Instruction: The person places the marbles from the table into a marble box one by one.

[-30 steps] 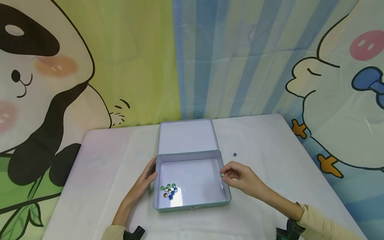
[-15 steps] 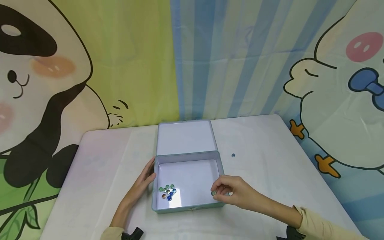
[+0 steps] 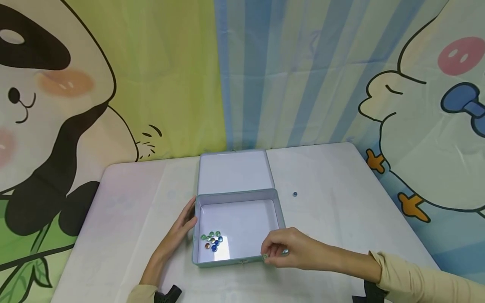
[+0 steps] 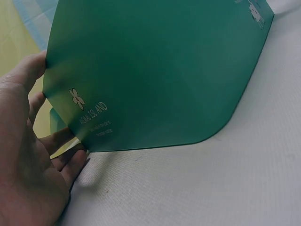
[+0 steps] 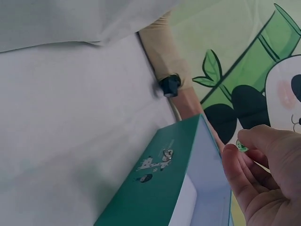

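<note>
A hinged box, white inside and green outside, lies open on the table. Inside, toward its left front, sit several glass marbles in green, blue and brownish orange. My left hand rests against the box's left side, thumb near the rim; in the left wrist view, the left fingers touch the end of the green wall. Over the front right corner, my right hand pinches a green marble between thumb and forefinger, and hides that corner in the head view.
On the table right of the box lies one dark blue marble. The box's lid is folded back behind it. A white cloth covers the table. Printed curtains stand behind.
My right hand has moved leftward and nearer, from the box's right edge to its front right corner, with the green marble still pinched. The left hand has stayed at the left side.
</note>
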`<act>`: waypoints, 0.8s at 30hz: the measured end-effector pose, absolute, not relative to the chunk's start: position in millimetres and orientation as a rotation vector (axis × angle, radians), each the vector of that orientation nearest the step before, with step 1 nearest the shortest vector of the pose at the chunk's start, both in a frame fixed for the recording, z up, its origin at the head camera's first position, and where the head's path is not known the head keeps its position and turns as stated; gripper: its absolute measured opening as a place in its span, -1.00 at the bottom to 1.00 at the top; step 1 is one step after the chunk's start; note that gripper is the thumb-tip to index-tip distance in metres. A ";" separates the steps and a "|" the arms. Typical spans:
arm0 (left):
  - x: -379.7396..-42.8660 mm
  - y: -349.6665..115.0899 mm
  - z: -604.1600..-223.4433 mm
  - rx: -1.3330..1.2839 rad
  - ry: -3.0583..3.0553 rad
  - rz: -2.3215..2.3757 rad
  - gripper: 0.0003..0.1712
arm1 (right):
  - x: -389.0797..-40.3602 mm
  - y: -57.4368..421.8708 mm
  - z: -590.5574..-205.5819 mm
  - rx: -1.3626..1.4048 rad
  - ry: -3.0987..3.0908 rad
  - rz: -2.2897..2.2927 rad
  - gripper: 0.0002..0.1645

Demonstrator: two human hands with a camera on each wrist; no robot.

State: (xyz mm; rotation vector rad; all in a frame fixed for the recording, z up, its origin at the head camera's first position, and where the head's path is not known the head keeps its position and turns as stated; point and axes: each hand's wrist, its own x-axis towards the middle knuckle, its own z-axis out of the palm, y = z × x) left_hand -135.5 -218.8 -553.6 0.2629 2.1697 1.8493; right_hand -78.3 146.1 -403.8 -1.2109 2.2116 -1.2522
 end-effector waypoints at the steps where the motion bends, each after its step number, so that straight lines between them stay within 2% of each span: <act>1: -135.4 -218.8 -553.9 0.260 2.172 1.847 -0.31 | -78.2 145.4 -402.7 -1.202 2.205 -1.235 -0.92; 10: -137.0 -220.0 -552.9 0.293 2.182 1.826 -0.31 | -89.5 136.3 -399.9 -1.156 2.210 -1.097 -0.93; 24: -137.1 -219.3 -554.7 0.314 2.190 1.831 -0.29 | -154.7 96.1 -419.7 -1.107 2.317 -0.955 -0.92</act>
